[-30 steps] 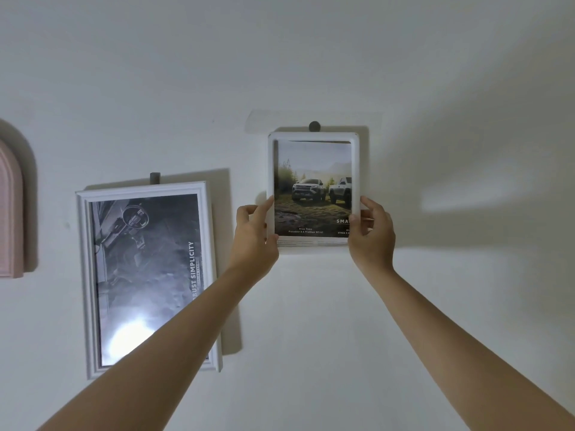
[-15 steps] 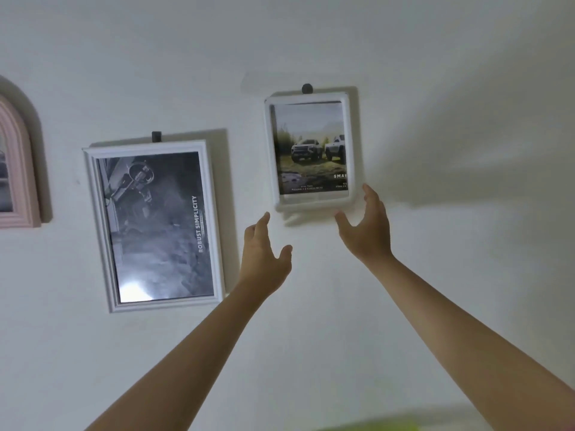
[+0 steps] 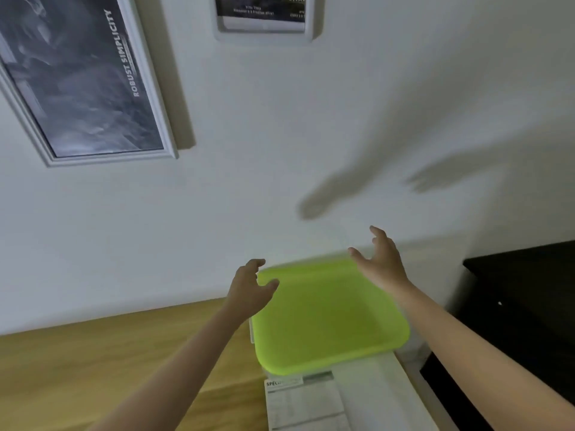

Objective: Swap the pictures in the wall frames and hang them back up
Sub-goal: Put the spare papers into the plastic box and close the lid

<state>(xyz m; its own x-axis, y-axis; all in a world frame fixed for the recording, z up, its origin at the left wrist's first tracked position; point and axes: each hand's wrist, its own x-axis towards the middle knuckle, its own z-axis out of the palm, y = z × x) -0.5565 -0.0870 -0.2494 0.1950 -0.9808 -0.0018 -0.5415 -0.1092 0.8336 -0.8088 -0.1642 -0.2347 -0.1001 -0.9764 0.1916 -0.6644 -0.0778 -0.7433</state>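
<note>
Two white picture frames hang on the wall. The large frame (image 3: 149,88) at upper left holds a dark grey picture with the words "ROBUST SIMPLICITY". Only the bottom of the small frame (image 3: 264,28) shows at the top edge, with a picture of off-road vehicles in it. My left hand (image 3: 250,287) and my right hand (image 3: 378,262) hover well below both frames, fingers loosely spread, holding nothing. They are above a lime-green tray (image 3: 329,318).
The green tray lies on a white surface (image 3: 373,393) beside a printed sheet (image 3: 303,399). A wooden tabletop (image 3: 93,353) runs along the wall at lower left. A black cabinet (image 3: 525,293) stands at the right.
Both hands let go of the small frame, which stays hung on its hook, and dropped down. My view tilted downward, bringing the tabletop and green tray into sight.
</note>
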